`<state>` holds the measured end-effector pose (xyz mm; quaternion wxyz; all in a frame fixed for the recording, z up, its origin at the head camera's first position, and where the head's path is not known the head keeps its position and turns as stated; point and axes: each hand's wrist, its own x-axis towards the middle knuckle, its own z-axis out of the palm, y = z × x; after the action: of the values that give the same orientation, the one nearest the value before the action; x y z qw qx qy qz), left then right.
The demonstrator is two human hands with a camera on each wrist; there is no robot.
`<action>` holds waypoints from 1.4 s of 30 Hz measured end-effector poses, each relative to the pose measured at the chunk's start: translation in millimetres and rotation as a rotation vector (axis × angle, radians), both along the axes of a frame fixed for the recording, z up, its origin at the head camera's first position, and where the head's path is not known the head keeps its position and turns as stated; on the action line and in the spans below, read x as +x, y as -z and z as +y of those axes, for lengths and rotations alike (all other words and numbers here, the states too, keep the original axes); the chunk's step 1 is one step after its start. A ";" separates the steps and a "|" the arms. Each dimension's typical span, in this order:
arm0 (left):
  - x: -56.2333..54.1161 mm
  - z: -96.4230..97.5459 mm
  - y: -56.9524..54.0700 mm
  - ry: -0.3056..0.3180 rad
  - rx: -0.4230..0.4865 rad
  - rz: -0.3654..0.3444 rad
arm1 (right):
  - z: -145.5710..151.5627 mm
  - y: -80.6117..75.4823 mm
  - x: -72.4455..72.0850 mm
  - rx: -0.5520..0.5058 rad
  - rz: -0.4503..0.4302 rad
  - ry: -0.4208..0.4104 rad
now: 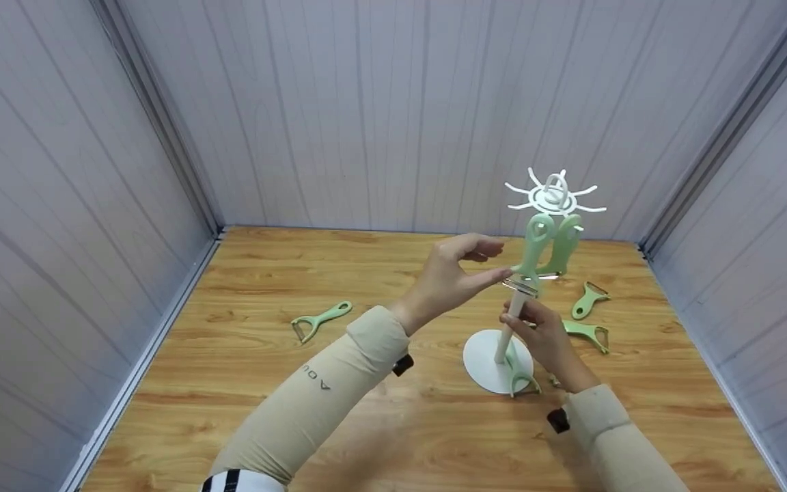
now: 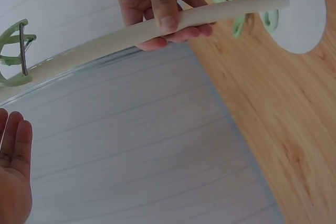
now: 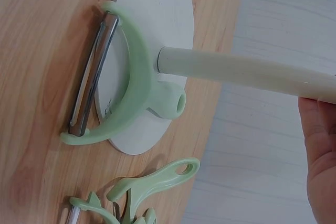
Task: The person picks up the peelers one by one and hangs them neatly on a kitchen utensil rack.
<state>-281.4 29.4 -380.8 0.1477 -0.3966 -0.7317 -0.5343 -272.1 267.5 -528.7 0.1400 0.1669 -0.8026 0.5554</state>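
Observation:
A white stand [image 1: 552,198] with a ring of curved hooks on top rises from a round base [image 1: 479,361]. Two light green Y-shaped peelers hang from its hooks: a near peeler [image 1: 534,247] and a far peeler [image 1: 563,247]. My right hand [image 1: 545,335] grips the pole [image 2: 231,10] below them, thumb on one side and fingers on the other. Beside the near peeler is my left hand [image 1: 453,270], fingers loosely bent and thumb tip close to its head; whether they touch I cannot tell. Another peeler [image 3: 139,72] lies on the base, its handle pointing toward the pole.
On the wooden table [image 1: 257,273], one peeler [image 1: 323,320] lies left of the stand. To the right are a peeler [image 1: 589,299] and another peeler [image 1: 588,333], partly behind my right hand. Pale panel walls [image 1: 325,116] enclose the back and sides.

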 end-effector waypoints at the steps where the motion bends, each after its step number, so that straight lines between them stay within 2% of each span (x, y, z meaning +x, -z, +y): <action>1: -0.7 -3.1 2.3 0.001 0.001 -0.004 | -0.1 -0.4 0.3 0.008 0.002 0.005; 11: -6.6 -44.4 28.5 -0.036 -0.004 -0.045 | -1.3 -5.0 3.1 0.009 -0.093 0.029; 21: -10.6 -95.4 57.3 -0.123 -0.031 -0.095 | 1.2 -1.7 3.2 0.013 -0.062 0.026; 33: -13.5 -134.2 65.5 -0.192 -0.078 -0.127 | -0.3 0.3 2.2 -0.016 -0.048 0.020; 42: -15.0 -163.9 70.4 -0.272 -0.110 -0.151 | -2.2 0.1 1.2 -0.047 -0.018 0.025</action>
<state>-296.4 -134.5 -451.2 0.1412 -0.2600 -0.8159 -0.4968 -270.9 265.2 -528.8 0.1434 0.1484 -0.7927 0.5736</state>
